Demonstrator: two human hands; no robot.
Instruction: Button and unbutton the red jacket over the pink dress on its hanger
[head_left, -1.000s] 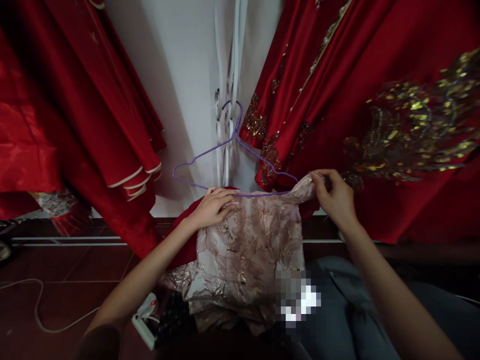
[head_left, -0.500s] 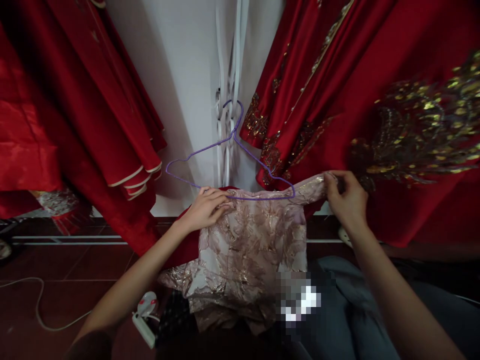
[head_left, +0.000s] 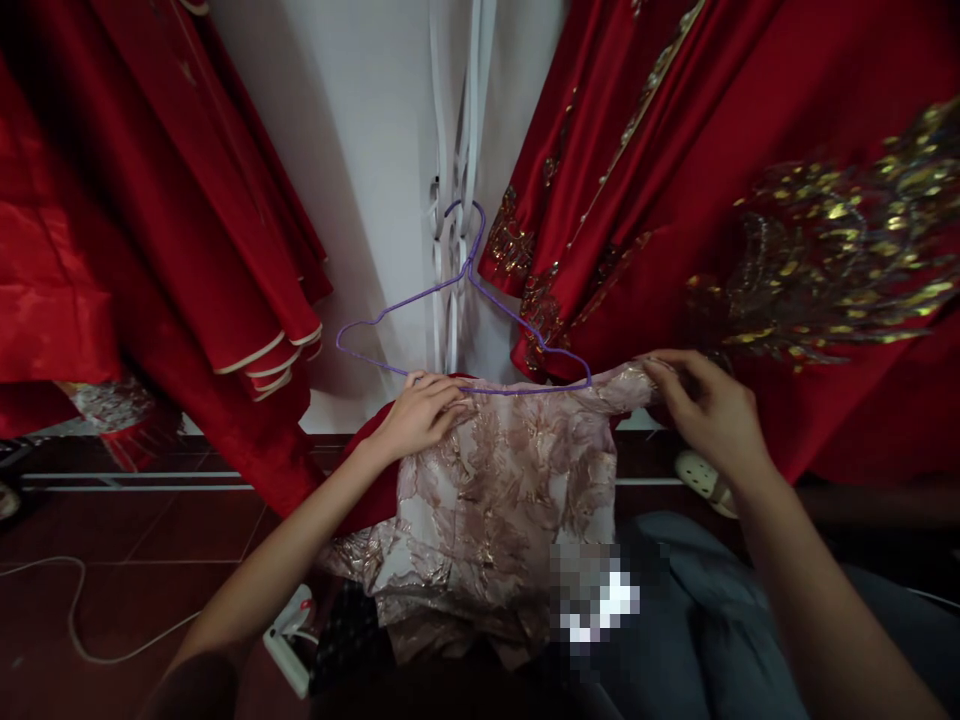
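A pale pink garment with gold floral brocade [head_left: 502,490] lies spread over my lap. A thin purple wire hanger [head_left: 465,330] sits along its top edge, hook pointing up against the white wall. My left hand [head_left: 420,412] presses down on the garment's upper left corner, fingers closed over the fabric and the hanger's bottom wire. My right hand [head_left: 709,408] pinches the garment's upper right corner, pulling it out to the right.
Red satin gowns [head_left: 187,230] hang at the left, and a red gown with gold sequin embroidery [head_left: 750,220] hangs at the right. A white wall [head_left: 360,150] lies between them. A white power strip [head_left: 289,640] and cord [head_left: 75,620] lie on the dark red floor.
My right hand has moved a little right and down with the garment's corner, stretching the top edge. The hanger shifted slightly left. My left hand has stayed in place.
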